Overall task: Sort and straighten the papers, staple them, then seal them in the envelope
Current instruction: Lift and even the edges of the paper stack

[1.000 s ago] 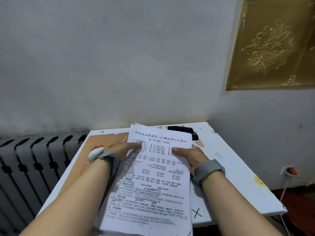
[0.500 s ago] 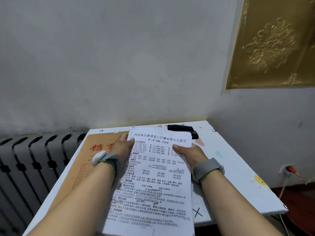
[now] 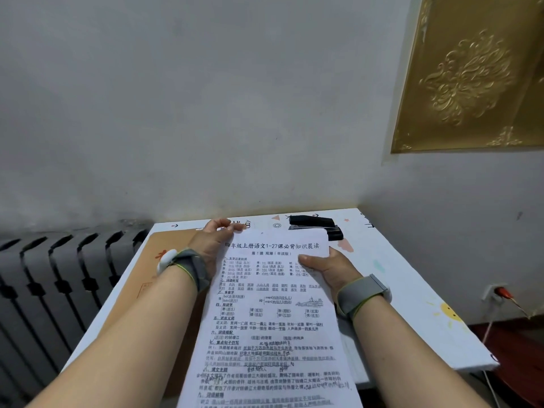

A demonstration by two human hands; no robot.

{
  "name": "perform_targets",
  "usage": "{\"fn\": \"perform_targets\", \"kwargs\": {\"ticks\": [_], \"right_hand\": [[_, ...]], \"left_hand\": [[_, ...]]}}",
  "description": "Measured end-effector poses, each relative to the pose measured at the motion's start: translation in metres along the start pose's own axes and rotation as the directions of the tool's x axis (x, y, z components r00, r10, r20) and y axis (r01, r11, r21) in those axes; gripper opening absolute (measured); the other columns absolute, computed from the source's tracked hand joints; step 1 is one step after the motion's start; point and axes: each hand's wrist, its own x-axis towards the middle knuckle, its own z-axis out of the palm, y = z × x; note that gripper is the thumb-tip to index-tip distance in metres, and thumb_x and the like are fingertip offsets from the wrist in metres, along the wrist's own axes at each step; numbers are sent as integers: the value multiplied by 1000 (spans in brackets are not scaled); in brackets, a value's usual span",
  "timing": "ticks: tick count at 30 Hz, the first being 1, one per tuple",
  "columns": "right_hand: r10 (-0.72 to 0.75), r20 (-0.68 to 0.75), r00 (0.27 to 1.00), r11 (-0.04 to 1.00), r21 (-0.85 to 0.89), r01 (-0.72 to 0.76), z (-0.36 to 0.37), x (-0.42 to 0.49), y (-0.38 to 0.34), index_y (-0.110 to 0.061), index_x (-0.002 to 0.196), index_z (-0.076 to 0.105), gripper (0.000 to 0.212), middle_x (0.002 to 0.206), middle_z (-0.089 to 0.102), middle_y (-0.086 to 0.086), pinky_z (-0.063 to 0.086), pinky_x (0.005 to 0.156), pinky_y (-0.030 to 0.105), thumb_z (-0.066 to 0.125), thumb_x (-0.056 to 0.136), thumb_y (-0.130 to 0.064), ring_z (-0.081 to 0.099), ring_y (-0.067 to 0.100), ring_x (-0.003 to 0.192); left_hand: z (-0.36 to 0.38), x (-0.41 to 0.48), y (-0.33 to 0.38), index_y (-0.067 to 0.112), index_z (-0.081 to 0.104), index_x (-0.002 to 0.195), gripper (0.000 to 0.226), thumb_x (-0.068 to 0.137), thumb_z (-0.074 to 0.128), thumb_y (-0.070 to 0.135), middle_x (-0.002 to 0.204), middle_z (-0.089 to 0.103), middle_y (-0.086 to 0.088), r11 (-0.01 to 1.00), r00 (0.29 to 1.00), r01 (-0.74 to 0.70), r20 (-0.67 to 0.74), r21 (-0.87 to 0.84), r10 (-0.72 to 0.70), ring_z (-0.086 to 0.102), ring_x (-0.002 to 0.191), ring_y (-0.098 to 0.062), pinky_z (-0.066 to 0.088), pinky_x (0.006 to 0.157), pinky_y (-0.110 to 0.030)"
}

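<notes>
A stack of printed white papers (image 3: 270,325) is held up over the white table (image 3: 391,278), its printed face toward me. My left hand (image 3: 213,240) grips the stack's top left corner, fingers curled over the far edge. My right hand (image 3: 326,267) holds the right edge, thumb on the front sheet. A brown envelope (image 3: 164,260) lies flat on the table's left side, partly hidden by my left arm. A black stapler (image 3: 316,226) sits at the table's far edge, just beyond the papers.
A dark radiator (image 3: 56,278) runs along the wall left of the table. A wall socket with a red plug (image 3: 500,293) and a cable are on the right. A gold embossed panel (image 3: 471,72) hangs upper right.
My left hand has slid from the stack's left side up to its top left corner. The stack has shifted slightly away from me, and more of the envelope shows.
</notes>
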Motion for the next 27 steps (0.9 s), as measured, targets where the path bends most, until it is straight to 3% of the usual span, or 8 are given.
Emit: {"fn": "perform_targets", "kwargs": {"ticks": [5,7,10,14,18,20,24,27], "right_hand": [[5,-30,1000,1000,9,-5,0,-1,-2,9,112,57,30,106,63,24,44,99,50,59,82,11,60,36,97],[-12,-48,999,1000,18,13,1,-2,-2,10,113,56,30,100,64,20,47,95,48,57,83,12,60,33,90],[-27,-108,994,999,36,31,2,0,0,7,111,59,28,93,67,17,50,88,52,60,83,8,63,35,86],[5,-97,995,995,99,4,5,0,0,4,104,62,20,86,70,17,50,89,51,60,84,5,66,33,80],[67,-14,998,988,139,-64,-3,1,-8,1,96,67,16,86,71,20,55,82,44,63,81,2,68,33,77],[74,-5,997,997,-1,-74,-8,1,-13,-1,88,69,16,77,69,18,56,74,37,67,73,6,66,29,68],[205,164,965,923,-360,-134,-3,-5,-15,0,96,69,31,90,70,19,55,83,37,78,67,-3,65,29,80],[201,210,957,826,-562,-51,13,-8,-12,-9,79,67,4,62,70,-2,52,59,21,69,81,-6,64,10,54]], "left_hand": [[-1,1,-2,11,56,94,14,92,49,-2,75,70,-4,994,985,7,-169,-108,-26,66,65,-16,57,55,-27],[-7,-2,-1,8,56,108,21,88,61,10,90,68,-12,990,982,129,-132,-61,-136,68,70,-22,57,67,-37],[-16,-14,0,0,58,113,47,77,73,26,100,69,-17,877,913,386,19,287,-408,67,82,-31,52,86,-46],[-24,-15,0,12,65,97,36,74,75,38,89,73,-10,700,958,225,-24,677,-284,68,84,-30,52,88,-48],[-31,-7,27,39,64,102,34,72,67,55,95,74,6,509,948,94,80,856,-308,70,89,-23,50,90,-44],[-30,-7,45,50,58,105,43,65,63,65,100,71,15,337,932,3,120,942,-342,67,95,-15,48,93,-41],[-17,-9,47,47,61,102,29,74,65,55,98,71,11,241,911,-93,180,966,-371,68,91,-15,52,89,-39],[3,-17,33,30,66,98,16,84,65,39,92,71,5,213,942,-172,224,962,-251,67,81,-14,54,80,-30]]}}
